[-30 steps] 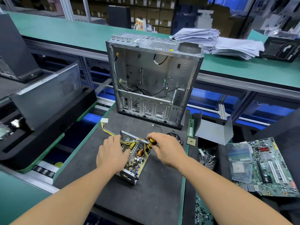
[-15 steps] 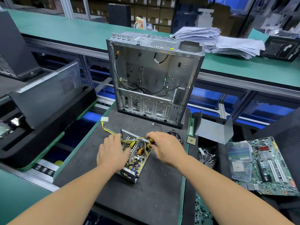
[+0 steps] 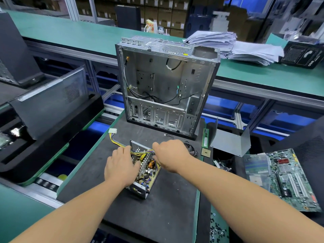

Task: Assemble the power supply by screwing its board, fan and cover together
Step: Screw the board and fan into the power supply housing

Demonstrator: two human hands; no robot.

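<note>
The open power supply (image 3: 147, 174) lies on the black mat (image 3: 157, 211), its board with a copper coil and capacitors showing inside the metal tray. My left hand (image 3: 121, 166) grips the tray's left wall, thumb over the board. Over the far right corner, my right hand (image 3: 170, 155) is curled in a fist around a screwdriver, which the hand now hides. A black fan (image 3: 192, 148) peeks out just behind that hand. The bent grey metal cover (image 3: 229, 142) stands to the right, off the mat. Yellow wires run to a white plug (image 3: 112, 131).
An open computer case (image 3: 166, 85) stands upright at the mat's far edge. A memory stick (image 3: 205, 137) and a processor chip (image 3: 206, 152) lie right of the fan. A motherboard (image 3: 291, 179) sits far right, with loose screws (image 3: 217, 228) at bottom right. Black foam trays (image 3: 52, 120) fill the left.
My right hand has rolled over the screwdriver, so its yellow and black handle no longer shows. The left hand stays on the power supply.
</note>
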